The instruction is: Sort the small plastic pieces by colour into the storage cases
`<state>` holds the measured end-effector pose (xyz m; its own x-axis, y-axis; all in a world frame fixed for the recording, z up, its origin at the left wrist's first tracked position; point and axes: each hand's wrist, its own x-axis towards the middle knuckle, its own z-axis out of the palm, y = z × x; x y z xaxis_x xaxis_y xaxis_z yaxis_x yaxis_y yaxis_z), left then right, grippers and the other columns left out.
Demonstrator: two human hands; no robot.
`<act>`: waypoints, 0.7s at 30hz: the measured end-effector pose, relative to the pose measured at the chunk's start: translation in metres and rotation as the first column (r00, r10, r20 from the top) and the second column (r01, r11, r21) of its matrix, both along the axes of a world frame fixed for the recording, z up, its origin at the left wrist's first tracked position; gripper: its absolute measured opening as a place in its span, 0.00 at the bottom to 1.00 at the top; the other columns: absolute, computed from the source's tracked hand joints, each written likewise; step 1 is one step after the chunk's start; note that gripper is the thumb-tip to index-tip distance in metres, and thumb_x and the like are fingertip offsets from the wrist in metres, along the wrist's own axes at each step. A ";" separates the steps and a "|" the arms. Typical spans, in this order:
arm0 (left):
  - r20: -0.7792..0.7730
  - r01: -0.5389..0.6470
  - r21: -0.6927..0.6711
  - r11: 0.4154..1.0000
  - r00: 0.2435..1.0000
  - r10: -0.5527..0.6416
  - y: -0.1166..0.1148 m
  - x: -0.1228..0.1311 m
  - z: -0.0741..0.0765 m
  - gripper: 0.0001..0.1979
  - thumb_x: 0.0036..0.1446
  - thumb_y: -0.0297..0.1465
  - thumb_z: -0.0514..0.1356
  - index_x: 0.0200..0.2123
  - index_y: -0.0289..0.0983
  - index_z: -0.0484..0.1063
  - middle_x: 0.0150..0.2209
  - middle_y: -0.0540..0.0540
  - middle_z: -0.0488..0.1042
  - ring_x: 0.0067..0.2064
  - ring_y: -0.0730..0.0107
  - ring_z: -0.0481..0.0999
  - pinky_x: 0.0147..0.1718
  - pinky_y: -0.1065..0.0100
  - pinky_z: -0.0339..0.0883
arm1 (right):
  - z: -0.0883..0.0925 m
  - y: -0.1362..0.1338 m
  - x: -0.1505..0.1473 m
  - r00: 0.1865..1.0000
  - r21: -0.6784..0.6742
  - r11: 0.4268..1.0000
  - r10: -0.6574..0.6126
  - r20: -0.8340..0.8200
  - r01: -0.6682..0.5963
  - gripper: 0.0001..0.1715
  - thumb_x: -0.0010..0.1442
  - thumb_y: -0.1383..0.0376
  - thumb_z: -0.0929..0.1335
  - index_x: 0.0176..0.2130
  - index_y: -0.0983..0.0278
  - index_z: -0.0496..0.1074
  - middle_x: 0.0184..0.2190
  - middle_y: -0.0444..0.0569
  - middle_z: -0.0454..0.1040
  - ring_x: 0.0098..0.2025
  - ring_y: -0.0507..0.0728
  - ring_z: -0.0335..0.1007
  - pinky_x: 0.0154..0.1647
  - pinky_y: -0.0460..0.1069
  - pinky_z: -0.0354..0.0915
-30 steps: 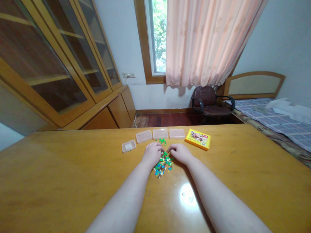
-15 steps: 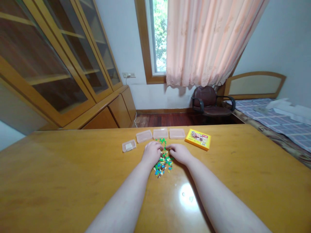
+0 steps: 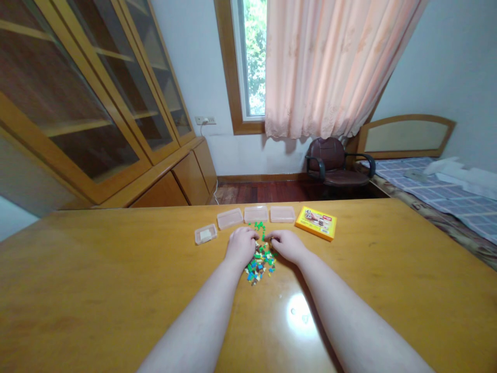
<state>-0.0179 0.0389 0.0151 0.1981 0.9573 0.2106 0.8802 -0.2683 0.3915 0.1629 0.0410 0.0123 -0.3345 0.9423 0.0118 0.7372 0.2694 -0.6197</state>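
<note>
My left hand (image 3: 241, 246) and my right hand (image 3: 286, 245) rest on the wooden table (image 3: 116, 290) with curled fingers, almost meeting above a loose pile of small plastic building bricks (image 3: 261, 263). The bricks are green, blue, cream and brown, and the fingertips touch the pile's top edge. A thin trail of green bricks (image 3: 257, 226) runs from beyond the hands toward the gap between them. Whether either hand pinches a brick is hidden by the fingers.
Several small transparent plastic boxes (image 3: 256, 214) stand in a row beyond the pile, and a yellow printed box (image 3: 316, 223) lies to their right. A glare spot (image 3: 300, 311) shines on the table. Beyond the table are a cabinet, chair and bed.
The view has levelled slightly. The green bricks now stretch further toward the hands, and both hands stay over the pile.
</note>
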 end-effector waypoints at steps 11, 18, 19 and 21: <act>0.032 -0.009 0.026 1.000 0.999 0.009 -0.001 0.000 0.005 0.14 0.50 0.22 0.51 0.27 0.39 0.75 0.34 0.47 0.76 0.42 0.65 0.71 0.45 0.64 0.63 | -0.001 -0.001 0.002 0.996 -0.051 0.997 0.050 -0.067 -0.054 0.19 0.52 0.69 0.61 0.38 0.60 0.79 0.35 0.43 0.80 0.37 0.53 0.73 0.41 0.45 0.65; 0.065 0.056 0.061 0.997 0.996 -0.060 0.002 -0.001 -0.002 0.15 0.48 0.21 0.51 0.26 0.41 0.77 0.37 0.47 0.76 0.44 0.64 0.70 0.48 0.62 0.62 | -0.004 0.000 0.002 0.994 0.000 0.998 0.063 -0.094 -0.063 0.20 0.51 0.69 0.61 0.37 0.61 0.78 0.34 0.44 0.79 0.36 0.53 0.73 0.40 0.45 0.64; 0.071 0.064 0.064 0.996 0.995 -0.068 0.002 -0.001 -0.003 0.15 0.48 0.21 0.51 0.26 0.41 0.77 0.38 0.47 0.76 0.44 0.64 0.70 0.48 0.62 0.62 | -0.004 0.001 0.002 0.994 0.000 0.998 0.055 -0.099 -0.055 0.20 0.51 0.70 0.60 0.37 0.61 0.78 0.33 0.44 0.79 0.35 0.53 0.73 0.39 0.45 0.64; 0.087 0.092 0.064 0.994 0.991 -0.097 0.002 -0.001 -0.004 0.15 0.47 0.20 0.52 0.24 0.41 0.77 0.38 0.47 0.76 0.45 0.65 0.70 0.48 0.62 0.62 | -0.005 0.001 0.002 0.992 -0.014 0.998 0.052 -0.115 -0.054 0.19 0.51 0.70 0.60 0.35 0.62 0.79 0.30 0.44 0.79 0.34 0.53 0.73 0.37 0.45 0.64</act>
